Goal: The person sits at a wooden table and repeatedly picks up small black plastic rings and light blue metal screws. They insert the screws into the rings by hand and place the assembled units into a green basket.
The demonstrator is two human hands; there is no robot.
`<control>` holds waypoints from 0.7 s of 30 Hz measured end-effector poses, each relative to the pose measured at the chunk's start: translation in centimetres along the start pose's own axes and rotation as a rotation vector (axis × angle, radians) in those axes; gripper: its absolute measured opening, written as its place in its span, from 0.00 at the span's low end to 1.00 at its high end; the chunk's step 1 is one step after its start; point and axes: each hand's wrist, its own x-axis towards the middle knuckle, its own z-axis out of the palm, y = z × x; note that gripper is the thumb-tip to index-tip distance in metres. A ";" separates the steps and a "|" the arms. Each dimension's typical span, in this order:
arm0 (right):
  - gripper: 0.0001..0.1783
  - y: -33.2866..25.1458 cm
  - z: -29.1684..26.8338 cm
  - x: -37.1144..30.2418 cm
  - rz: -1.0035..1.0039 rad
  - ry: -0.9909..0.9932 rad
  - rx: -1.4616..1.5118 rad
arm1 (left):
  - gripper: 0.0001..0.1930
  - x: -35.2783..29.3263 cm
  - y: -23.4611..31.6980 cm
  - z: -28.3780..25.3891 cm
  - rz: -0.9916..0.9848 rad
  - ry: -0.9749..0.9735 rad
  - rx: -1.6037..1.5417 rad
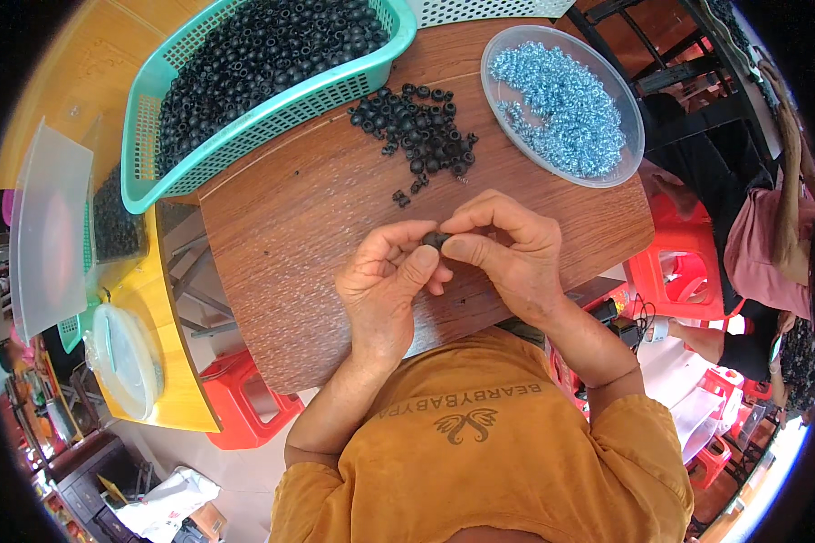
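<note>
Pinching a small black bead from both sides, the left hand and the right hand meet fingertip to fingertip above the wooden table. The grip is narrow on each side: thumb and forefinger of either hand close on the bead, which sits between them, partly covered by the fingertips. Whether it is a single bead or more than one pressed together, the fingers make it impossible to tell. The left hand's other fingers curl loosely beneath the grip.

Just beyond the grip, on the tabletop, lies a loose heap of black beads, with a few stragglers on its near side. Farther beyond and to the left of the grip, a teal basket with latticed walls holds a great many more black beads. Beyond the grip to the right rests a round clear tray of shiny light-blue beads, which leave part of its bottom bare.

Nearer the body than the grip is the person's mustard shirt, with a dark printed design on it. Well to the left of the grip, a covered oval tub stands on a yellow table. One red stool stands below and left of the grip.
</note>
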 end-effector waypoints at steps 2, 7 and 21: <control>0.05 -0.3 0.0 0.0 0.022 -0.013 0.016 | 0.11 -0.1 -0.3 -0.1 0.062 0.013 0.054; 0.03 -0.4 -0.3 0.3 0.082 -0.052 0.036 | 0.11 -0.2 -0.3 0.0 0.103 0.011 0.153; 0.08 0.7 0.3 0.6 -0.452 0.074 -0.558 | 0.08 0.5 -0.3 -0.2 -0.086 0.002 -0.109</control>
